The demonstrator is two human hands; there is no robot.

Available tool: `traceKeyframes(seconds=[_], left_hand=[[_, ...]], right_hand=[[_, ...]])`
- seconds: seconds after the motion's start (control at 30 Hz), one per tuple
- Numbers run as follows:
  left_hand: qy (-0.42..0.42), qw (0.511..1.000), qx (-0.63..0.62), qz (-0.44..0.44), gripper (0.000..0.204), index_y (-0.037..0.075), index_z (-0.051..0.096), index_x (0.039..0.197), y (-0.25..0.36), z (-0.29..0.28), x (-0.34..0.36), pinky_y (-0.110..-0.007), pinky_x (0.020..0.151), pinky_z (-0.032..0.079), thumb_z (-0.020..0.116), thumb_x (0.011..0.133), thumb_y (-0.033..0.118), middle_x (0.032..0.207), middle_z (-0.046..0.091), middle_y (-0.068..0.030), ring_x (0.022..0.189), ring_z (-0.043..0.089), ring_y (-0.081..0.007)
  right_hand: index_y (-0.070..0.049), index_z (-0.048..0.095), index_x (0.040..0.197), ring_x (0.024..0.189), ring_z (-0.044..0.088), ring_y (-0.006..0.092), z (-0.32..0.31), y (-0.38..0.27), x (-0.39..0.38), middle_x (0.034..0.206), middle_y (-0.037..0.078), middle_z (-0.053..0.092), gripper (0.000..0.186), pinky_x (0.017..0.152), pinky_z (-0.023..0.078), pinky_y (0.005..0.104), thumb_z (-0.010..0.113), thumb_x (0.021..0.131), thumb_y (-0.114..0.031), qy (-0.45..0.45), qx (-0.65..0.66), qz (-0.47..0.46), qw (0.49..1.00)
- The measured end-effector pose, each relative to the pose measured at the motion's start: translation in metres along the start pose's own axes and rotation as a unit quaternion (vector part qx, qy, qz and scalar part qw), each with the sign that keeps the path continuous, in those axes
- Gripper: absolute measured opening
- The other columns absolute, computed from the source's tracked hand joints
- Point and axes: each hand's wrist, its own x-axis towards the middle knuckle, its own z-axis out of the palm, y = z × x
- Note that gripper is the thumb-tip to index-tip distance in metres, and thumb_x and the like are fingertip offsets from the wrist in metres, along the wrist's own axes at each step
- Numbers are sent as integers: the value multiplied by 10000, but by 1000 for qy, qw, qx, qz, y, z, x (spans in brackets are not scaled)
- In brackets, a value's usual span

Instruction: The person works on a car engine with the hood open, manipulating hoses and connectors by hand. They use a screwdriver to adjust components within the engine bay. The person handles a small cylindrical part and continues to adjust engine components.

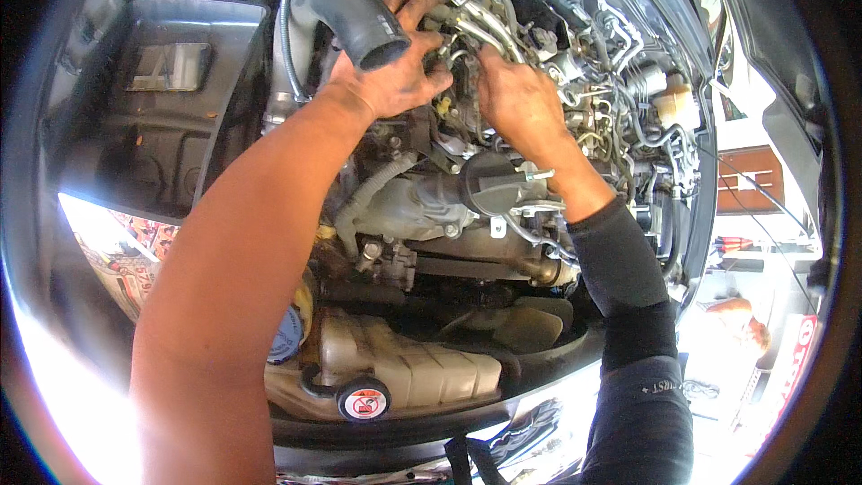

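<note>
Here in the head view, both bare hands are in at the upper part of the engine, which fills the middle of the bay. The left hand comes in beneath a black rubber elbow hose, fingers spread fairly wide, thumb pointing towards the other side; whether it grasps anything, I can't tell. And the right hand, just across a narrow gap, has its fingers bent down beside the silvery pipes, tips buried, so its grip can't be read either! Below, near the right wrist, sits the black round cap, with a ribbed hose off to its left. Nearest the person, there's the beige coolant reservoir, and a blue cap peeks out beside the left forearm.
</note>
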Motion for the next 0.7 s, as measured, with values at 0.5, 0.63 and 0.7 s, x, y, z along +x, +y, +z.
traceKeyframes(seconds=[0.5,0.63,0.7], left_hand=[[-33,998,43,-11,519,152,827,1277,3,-3,1,-535,1332,310,792,907,514,1687,457,-99,1580,371,-356],[-31,999,27,-14,526,151,824,1282,6,-2,1,-536,1332,309,799,899,512,1685,457,-99,1580,369,-356],[-34,999,33,-18,521,152,822,1287,6,-3,2,-532,1331,312,799,902,502,1683,457,-93,1582,365,-357]], right_hand=[[-57,643,1211,814,748,501,2,3,-1,894,251,770,235,746,607,604,648,1001,-164,17,17,-1,1000],[-66,632,1203,821,750,502,3,3,-3,908,253,774,217,745,606,612,639,1018,-178,3,14,15,1000],[-67,625,1193,824,749,508,2,2,-1,903,268,768,209,756,604,620,633,1022,-186,6,19,17,1000]])
